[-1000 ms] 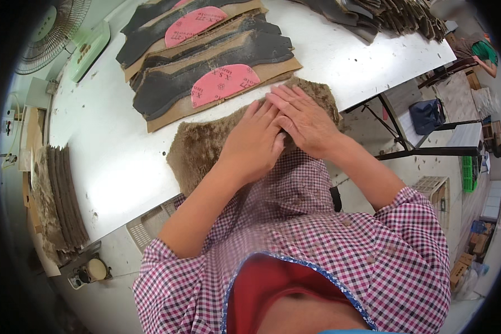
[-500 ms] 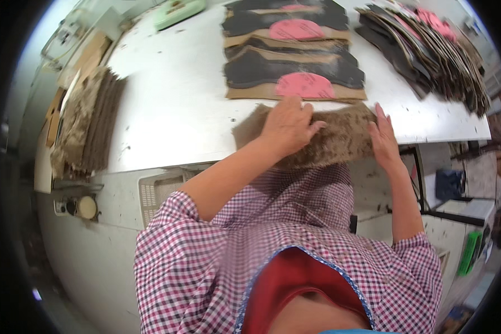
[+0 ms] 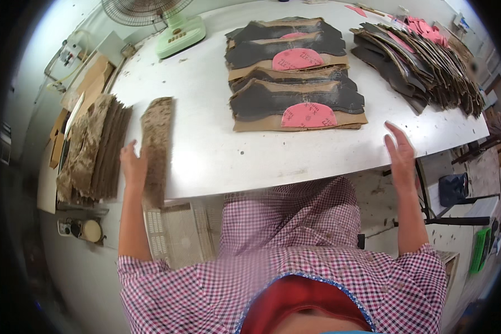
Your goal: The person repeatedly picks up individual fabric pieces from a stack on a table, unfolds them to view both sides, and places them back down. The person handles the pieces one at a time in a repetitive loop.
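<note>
While the white table (image 3: 206,150) takes up most of the view, the work in hand sits at its near-left corner. Far centre lies a stack of dark cut pieces on tan backing with pink half-round patches (image 3: 295,83); a fanned pile of the same kind of pieces (image 3: 423,55) runs along the far right. A green desk fan (image 3: 175,33) stands at the far left. Off the left edge of the table, a stack of brown furry sheets (image 3: 92,147) stands on edge.

Left hand (image 3: 132,167) holds one brown furry strip (image 3: 157,147) at the near-left table edge, thumb side against the strip's left edge. The fingers look wrapped behind it, but the exact pinch cannot be made out. The strip lies lengthwise, near to far, its near end hanging just past the table edge, just beside the furry stack.

Right hand (image 3: 401,153) is empty, fingers straight and close together, hovering at the near-right table edge.

Judgement: the step looks like moving one furry piece between the side stack and the table. The next move calls for a firm grip on the strip's edge and keeping it flat.
</note>
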Motion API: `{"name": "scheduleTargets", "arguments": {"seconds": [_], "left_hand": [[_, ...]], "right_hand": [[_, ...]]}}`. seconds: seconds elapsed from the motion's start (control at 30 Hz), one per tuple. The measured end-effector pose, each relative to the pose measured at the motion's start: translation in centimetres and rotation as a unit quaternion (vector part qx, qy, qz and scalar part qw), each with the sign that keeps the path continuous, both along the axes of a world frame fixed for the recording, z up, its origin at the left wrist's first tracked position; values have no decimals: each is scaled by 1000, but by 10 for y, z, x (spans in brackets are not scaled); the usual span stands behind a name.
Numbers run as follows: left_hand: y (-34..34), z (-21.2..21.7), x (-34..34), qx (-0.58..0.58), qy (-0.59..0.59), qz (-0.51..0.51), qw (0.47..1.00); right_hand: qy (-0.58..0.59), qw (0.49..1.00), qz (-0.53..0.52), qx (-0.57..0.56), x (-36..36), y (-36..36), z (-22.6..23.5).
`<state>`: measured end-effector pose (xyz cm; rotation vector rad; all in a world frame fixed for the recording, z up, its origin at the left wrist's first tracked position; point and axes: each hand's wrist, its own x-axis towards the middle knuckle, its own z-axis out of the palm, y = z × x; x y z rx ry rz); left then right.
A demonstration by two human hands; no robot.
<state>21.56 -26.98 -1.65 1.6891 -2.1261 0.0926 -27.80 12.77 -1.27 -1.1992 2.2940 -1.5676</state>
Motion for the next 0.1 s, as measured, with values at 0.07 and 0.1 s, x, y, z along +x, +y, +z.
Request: {"name": "scheduleTargets", "arguments": {"seconds": [0.07, 0.1], "left_hand": [[39, 47, -20, -106, 140, -127, 976], [62, 79, -38, -131, 217, -184, 950]], "right_hand": [[113, 988, 29, -102, 22, 6, 53], [202, 965, 58, -155, 30, 11, 80]]}}
